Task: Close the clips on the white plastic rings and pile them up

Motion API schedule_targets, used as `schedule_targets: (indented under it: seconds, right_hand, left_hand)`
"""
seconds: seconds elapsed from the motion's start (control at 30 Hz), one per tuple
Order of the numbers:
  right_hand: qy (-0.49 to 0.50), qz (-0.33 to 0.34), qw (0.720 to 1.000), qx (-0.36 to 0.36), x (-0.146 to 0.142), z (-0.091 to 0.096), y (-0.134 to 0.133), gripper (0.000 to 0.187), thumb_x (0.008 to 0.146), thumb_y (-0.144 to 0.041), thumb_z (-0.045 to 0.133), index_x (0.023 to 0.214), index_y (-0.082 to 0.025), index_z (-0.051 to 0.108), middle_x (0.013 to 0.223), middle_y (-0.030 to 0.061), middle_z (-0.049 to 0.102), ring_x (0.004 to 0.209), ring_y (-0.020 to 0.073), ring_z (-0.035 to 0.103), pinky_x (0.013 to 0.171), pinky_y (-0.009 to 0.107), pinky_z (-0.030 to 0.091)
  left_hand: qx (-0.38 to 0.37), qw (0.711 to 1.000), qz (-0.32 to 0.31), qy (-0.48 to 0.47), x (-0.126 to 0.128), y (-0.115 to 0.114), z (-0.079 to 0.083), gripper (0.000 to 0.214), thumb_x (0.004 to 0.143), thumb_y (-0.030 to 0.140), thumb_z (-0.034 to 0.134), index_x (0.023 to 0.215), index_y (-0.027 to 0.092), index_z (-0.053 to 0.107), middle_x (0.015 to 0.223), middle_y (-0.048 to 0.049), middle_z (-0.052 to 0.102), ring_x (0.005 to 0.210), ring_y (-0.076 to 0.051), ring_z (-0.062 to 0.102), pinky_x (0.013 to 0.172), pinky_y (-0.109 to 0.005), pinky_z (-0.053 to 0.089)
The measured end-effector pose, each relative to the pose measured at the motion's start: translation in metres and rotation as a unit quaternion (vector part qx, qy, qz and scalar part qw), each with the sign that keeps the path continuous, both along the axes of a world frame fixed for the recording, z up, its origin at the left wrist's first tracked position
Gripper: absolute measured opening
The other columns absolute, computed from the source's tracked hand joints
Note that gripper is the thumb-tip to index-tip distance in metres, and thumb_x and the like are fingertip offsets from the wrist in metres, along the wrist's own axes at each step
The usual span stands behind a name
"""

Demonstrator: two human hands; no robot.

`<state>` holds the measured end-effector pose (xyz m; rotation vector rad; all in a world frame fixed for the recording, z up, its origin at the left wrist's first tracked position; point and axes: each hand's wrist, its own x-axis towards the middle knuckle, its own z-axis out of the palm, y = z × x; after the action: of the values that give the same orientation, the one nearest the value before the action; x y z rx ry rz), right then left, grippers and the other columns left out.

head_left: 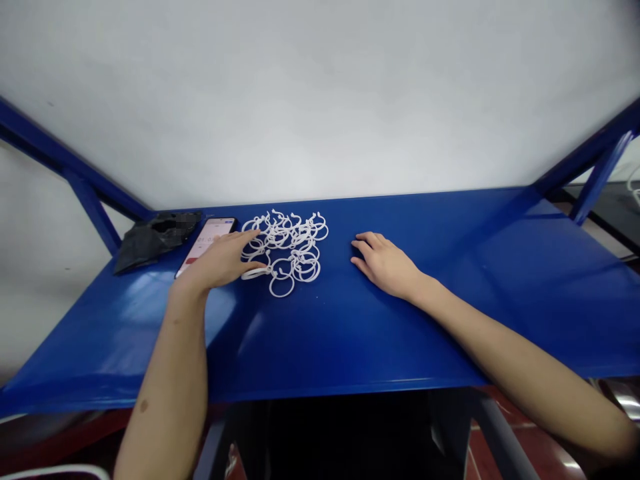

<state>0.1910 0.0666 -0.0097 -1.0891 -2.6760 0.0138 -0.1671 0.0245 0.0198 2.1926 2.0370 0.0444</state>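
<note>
Heap of thin white plastic-looking rings could snag, loops overlapping, if we tug one; our bare left hand, right hand: fingers loose, gripping nothing.

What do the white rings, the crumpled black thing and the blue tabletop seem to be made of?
White rings: probably plastic, evenly white and smooth, thin and cord-like with small knobs; coated wire is possible.
Black thing: likely thin plastic film, given its creases and soft, collapsed shape.
Blue tabletop: smooth and glossy, with bright reflections; perhaps painted metal or a plastic covering.
</note>
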Motion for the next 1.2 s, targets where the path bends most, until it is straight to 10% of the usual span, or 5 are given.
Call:
schedule_targets:
  seconds: [0.63, 0.97, 1.2]
  right_hand:
    - [-0.006, -0.007, 1.000, -0.003, -0.004, 0.002, -0.002, 0.038, 0.102, -0.031, 0.048, 0.128, -0.006, 0.061, 0.133, 0.0205, 0.058, 0.121, 0.0343, 0.056, 0.100, 0.049, 0.053]
    - [-0.002, -0.005, 1.000, -0.007, -0.003, 0.002, -0.002, 0.038, 0.102, -0.030, 0.048, 0.128, -0.006, 0.060, 0.132, 0.0206, 0.058, 0.120, 0.0341, 0.057, 0.100, 0.050, 0.052]
    - [0.003, -0.001, 1.000, -0.003, -0.002, 0.001, -0.002, 0.038, 0.102, -0.030, 0.048, 0.127, -0.006, 0.060, 0.132, 0.0213, 0.058, 0.121, 0.0341, 0.056, 0.100, 0.050, 0.052]
  left_hand:
    - [0.108, 0.993, 0.040, -0.038, 0.022, 0.004, 0.006, 0.050, 0.091, 0.049, 0.059, 0.131, 0.020, 0.063, 0.132, -0.0105, 0.067, 0.123, -0.031, 0.061, 0.107, -0.045, 0.047]
    - [0.022, 0.999, -0.012, -0.038, 0.048, 0.007, -0.017, 0.090, 0.086, 0.075, 0.051, 0.155, 0.019, 0.036, 0.165, -0.0116, 0.025, 0.154, -0.032, 0.019, 0.124, -0.050, 0.023]
    - [0.055, 0.997, -0.023, -0.049, 0.059, 0.003, -0.016, 0.065, 0.096, 0.060, 0.048, 0.150, 0.023, 0.044, 0.163, -0.0104, 0.032, 0.152, -0.032, 0.026, 0.120, -0.054, 0.031]
